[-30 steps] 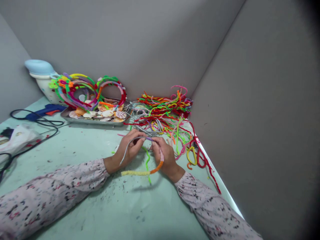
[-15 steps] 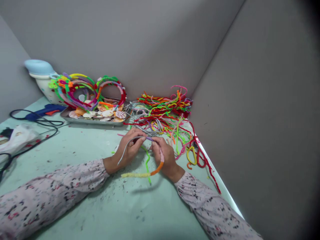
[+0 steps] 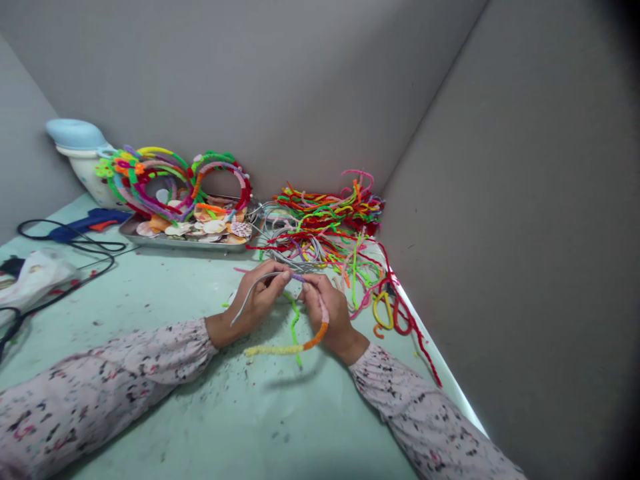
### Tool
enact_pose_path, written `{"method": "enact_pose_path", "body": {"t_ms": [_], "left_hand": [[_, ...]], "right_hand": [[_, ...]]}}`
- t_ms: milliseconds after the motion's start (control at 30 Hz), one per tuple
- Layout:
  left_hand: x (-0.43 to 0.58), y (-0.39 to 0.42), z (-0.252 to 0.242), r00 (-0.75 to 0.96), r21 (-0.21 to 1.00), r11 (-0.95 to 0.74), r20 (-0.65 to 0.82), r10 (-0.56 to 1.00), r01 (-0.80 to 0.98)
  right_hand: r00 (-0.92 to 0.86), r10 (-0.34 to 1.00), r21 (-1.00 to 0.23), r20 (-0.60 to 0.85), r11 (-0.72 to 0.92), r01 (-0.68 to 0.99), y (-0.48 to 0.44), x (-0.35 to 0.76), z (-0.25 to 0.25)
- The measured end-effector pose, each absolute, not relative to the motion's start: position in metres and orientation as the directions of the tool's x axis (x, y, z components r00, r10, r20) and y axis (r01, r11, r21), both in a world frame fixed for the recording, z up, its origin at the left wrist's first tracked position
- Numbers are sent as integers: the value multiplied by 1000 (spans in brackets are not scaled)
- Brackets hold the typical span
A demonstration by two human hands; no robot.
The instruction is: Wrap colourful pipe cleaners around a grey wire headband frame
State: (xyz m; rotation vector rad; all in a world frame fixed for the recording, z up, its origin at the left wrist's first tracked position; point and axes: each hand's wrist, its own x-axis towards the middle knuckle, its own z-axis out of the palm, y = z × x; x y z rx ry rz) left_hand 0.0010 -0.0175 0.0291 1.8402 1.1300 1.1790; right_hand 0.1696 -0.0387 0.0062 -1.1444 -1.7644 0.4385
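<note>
**Both hands closed on a part-wrapped headband at the table's far right corner**

The left hand (image 3: 255, 300) and right hand (image 3: 333, 313) meet fingertip to fingertip over the green table (image 3: 200, 413); between them arches a grey headband (image 3: 273, 349), its bare grey end curving down beneath the left fingers, its yellow, orange and pink wrapped stretch running below the right palm and back toward the person.

Left fingers: curled shut, pinching the band's bare portion near the crown; judged a steadying hold, keeping the hoop from turning.

Right fingers: closed in a fine pinch at the purple patch where the covering ends; this looks like the point being pressed tight.

A loose green pipe cleaner (image 3: 294, 327) dangles straight down from just below the meeting fingertips; whether it is attached to the band cannot be told.

Pose: both wrists low, forearms in speckled sleeves converging from either side, the heels of the hands apparently resting on the table; the band is lifted clear of the surface, casting a shadow.

Just beyond the fingertips lie bare grey hoops (image 3: 290, 250) and a pile of pipe cleaners (image 3: 330, 213), within easy reach; further left of the left knuckles stand a tray of seashells (image 3: 185, 244), finished headbands (image 3: 175, 183) and a glue gun (image 3: 90, 219).
</note>
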Motion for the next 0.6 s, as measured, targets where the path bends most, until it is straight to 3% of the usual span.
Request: {"method": "enact_pose_path", "body": {"t_ms": [600], "left_hand": [[1, -16, 31, 237, 916, -277, 213, 948, 289]], "right_hand": [[-121, 896, -769, 427, 431, 472, -36, 172, 3]]}}
